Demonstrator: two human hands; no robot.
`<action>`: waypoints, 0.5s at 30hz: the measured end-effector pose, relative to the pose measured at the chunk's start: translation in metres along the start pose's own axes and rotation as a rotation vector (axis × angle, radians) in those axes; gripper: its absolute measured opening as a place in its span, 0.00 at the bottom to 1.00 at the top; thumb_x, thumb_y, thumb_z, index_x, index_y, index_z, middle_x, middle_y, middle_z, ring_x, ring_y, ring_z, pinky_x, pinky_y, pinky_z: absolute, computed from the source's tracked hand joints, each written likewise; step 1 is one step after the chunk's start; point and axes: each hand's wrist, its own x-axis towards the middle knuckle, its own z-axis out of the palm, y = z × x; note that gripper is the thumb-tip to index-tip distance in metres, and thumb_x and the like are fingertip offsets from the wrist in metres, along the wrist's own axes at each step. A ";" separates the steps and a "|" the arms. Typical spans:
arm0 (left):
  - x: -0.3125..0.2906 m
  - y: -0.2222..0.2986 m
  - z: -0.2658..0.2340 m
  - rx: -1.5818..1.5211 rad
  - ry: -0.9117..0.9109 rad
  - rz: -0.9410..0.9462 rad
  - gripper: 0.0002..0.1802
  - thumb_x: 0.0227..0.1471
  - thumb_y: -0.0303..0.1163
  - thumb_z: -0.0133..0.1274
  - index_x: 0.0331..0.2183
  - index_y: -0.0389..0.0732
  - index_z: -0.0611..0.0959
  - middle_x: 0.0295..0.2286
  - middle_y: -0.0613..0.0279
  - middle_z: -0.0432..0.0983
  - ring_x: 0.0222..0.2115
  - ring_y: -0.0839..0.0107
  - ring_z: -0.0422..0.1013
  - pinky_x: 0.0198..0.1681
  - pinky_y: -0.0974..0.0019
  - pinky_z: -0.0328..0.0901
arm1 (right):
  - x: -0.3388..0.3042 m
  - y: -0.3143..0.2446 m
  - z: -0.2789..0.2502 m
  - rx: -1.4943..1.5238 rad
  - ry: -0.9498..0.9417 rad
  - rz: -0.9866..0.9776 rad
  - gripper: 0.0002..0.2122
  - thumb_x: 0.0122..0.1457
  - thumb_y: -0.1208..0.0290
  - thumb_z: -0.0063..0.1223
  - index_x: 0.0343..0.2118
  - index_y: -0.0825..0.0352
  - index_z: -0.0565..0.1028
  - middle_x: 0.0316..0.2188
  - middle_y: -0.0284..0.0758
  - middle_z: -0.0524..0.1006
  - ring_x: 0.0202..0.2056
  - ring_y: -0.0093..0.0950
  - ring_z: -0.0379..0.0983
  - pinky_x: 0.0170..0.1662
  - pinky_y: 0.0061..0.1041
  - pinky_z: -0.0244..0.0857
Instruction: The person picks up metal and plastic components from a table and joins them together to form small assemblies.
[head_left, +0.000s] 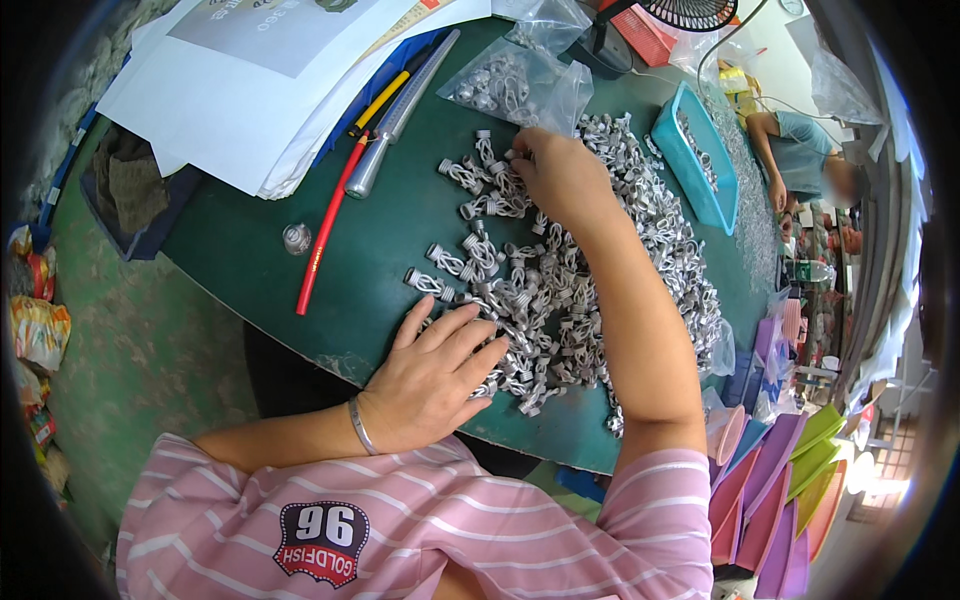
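Striped shirt: the pink-and-white sleeves [660,490] lie nearest, with a forearm running from each toward the worktop [250,250].
Left hand: palm down, fingers spread, the left hand [425,370] rests at the near left border of the silver fittings [570,310]; whether anything lies under its palm is hidden. A metal bangle [362,428] circles the wrist.
Silver fittings: small pieces, each with a ribbed cap and looped stems, lie in a loose spread between the two hands, a few standing apart at its left edge.
Right hand: reaching past that spread, the right hand [567,182] has bent fingers, its thumb and forefinger at a fitting by the far left edge; whether they pinch it I cannot tell.
Step in hand: seemingly picking or parting single fittings out of the mass by hand.
Next move: judging by the tangle, it calls for a fingertip pinch on one cap and a gentle draw leftward, so neighbouring loops do not catch.
Main heap: denser fittings [650,215] lie right of the right forearm.
Red pencil: the pencil [325,240] lies left of the fittings, well apart.
Far side: a clear bag [545,95] of similar pieces lies beyond the right hand; a turquoise tray [685,190] stands beyond the heap; a co-worker [800,145] sits farther right.
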 end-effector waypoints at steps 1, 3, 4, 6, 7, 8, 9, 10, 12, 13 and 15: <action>0.000 0.000 0.000 0.000 -0.002 0.002 0.31 0.37 0.40 0.59 0.45 0.40 0.72 0.45 0.57 0.64 0.50 0.57 0.58 0.54 0.43 0.45 | -0.001 0.002 0.000 0.018 0.003 -0.013 0.09 0.52 0.66 0.51 0.34 0.63 0.74 0.27 0.42 0.76 0.33 0.40 0.73 0.36 0.36 0.66; 0.000 -0.001 0.000 0.000 0.009 -0.001 0.31 0.37 0.40 0.59 0.45 0.40 0.72 0.45 0.57 0.64 0.50 0.57 0.58 0.54 0.43 0.45 | 0.006 0.003 -0.002 0.023 -0.040 -0.044 0.09 0.52 0.66 0.51 0.33 0.64 0.74 0.27 0.42 0.76 0.32 0.41 0.72 0.35 0.37 0.65; 0.000 -0.001 0.000 0.001 0.012 -0.002 0.31 0.37 0.40 0.59 0.45 0.40 0.72 0.45 0.57 0.64 0.50 0.57 0.58 0.54 0.43 0.45 | 0.009 0.003 -0.003 0.027 -0.061 -0.059 0.09 0.51 0.66 0.51 0.33 0.64 0.74 0.27 0.43 0.76 0.32 0.42 0.72 0.35 0.37 0.65; 0.000 0.000 0.000 -0.003 0.010 -0.005 0.30 0.37 0.40 0.59 0.45 0.40 0.72 0.45 0.57 0.64 0.50 0.56 0.58 0.54 0.43 0.45 | 0.006 0.006 -0.002 0.064 -0.034 -0.093 0.08 0.51 0.69 0.52 0.34 0.65 0.73 0.25 0.40 0.75 0.29 0.37 0.72 0.32 0.32 0.64; 0.000 0.000 -0.001 -0.004 0.011 -0.006 0.30 0.37 0.40 0.59 0.45 0.40 0.72 0.45 0.57 0.64 0.50 0.56 0.58 0.54 0.43 0.45 | 0.005 0.008 -0.002 0.081 -0.020 -0.113 0.08 0.51 0.71 0.53 0.34 0.65 0.73 0.23 0.39 0.75 0.27 0.34 0.72 0.31 0.30 0.64; -0.001 0.000 -0.001 -0.001 0.012 0.002 0.30 0.37 0.40 0.59 0.45 0.40 0.72 0.45 0.57 0.64 0.50 0.56 0.58 0.54 0.43 0.45 | -0.002 0.010 -0.003 0.260 0.036 -0.147 0.08 0.50 0.73 0.54 0.34 0.65 0.72 0.21 0.38 0.73 0.25 0.30 0.71 0.29 0.27 0.63; -0.001 0.000 0.000 -0.003 0.017 0.013 0.30 0.38 0.40 0.59 0.44 0.40 0.72 0.45 0.57 0.64 0.50 0.56 0.58 0.54 0.43 0.45 | -0.015 0.014 -0.004 0.433 0.089 -0.181 0.09 0.49 0.75 0.55 0.34 0.65 0.72 0.19 0.36 0.71 0.23 0.27 0.69 0.28 0.24 0.62; -0.001 0.000 0.001 -0.006 0.021 0.018 0.30 0.38 0.40 0.59 0.44 0.40 0.72 0.45 0.57 0.64 0.50 0.56 0.58 0.54 0.43 0.45 | -0.026 0.017 -0.001 0.609 0.137 -0.215 0.10 0.49 0.77 0.56 0.35 0.64 0.71 0.17 0.34 0.70 0.21 0.23 0.67 0.26 0.21 0.61; 0.000 0.000 0.000 -0.017 0.027 0.013 0.30 0.37 0.39 0.60 0.44 0.40 0.72 0.45 0.57 0.64 0.50 0.56 0.58 0.54 0.43 0.45 | -0.044 0.019 0.005 0.767 0.288 -0.301 0.10 0.48 0.83 0.56 0.34 0.67 0.70 0.18 0.28 0.66 0.21 0.15 0.60 0.25 0.14 0.56; -0.001 0.000 -0.001 -0.020 0.025 0.010 0.30 0.37 0.39 0.60 0.44 0.40 0.72 0.45 0.57 0.64 0.50 0.57 0.58 0.53 0.43 0.46 | -0.054 0.016 0.007 0.843 0.330 -0.300 0.10 0.48 0.84 0.56 0.34 0.68 0.70 0.19 0.27 0.67 0.22 0.15 0.61 0.25 0.14 0.56; -0.002 0.000 -0.001 -0.014 0.034 0.001 0.30 0.36 0.38 0.60 0.44 0.40 0.73 0.45 0.57 0.64 0.50 0.57 0.58 0.53 0.43 0.46 | -0.067 0.011 0.008 0.938 0.421 -0.330 0.10 0.47 0.85 0.56 0.32 0.68 0.71 0.23 0.26 0.69 0.23 0.15 0.62 0.26 0.13 0.57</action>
